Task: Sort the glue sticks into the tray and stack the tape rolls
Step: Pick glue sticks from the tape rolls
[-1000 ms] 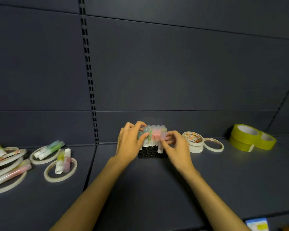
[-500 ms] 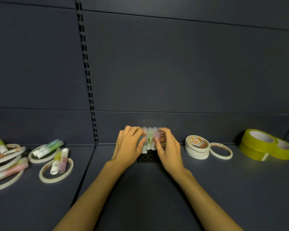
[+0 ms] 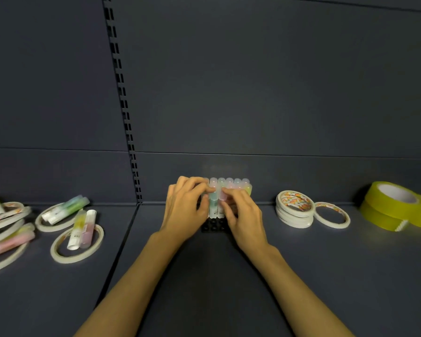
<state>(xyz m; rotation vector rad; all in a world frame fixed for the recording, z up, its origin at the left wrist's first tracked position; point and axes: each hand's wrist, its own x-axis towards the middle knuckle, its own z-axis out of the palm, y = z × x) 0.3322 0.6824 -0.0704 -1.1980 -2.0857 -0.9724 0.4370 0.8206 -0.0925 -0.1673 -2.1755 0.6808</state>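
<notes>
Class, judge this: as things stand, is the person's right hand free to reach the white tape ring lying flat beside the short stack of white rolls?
Probably yes. The right hand is busy at the glue sticks, yet bare shelf lies between it and the white tape ring, with only the stack of white rolls to pass.

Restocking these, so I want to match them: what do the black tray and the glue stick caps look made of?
Black tray: probably moulded plastic, matte, with round sockets showing. Glue stick caps: frosted translucent plastic, their pastel colour glowing through. Both are guesses from looks alone.
</notes>
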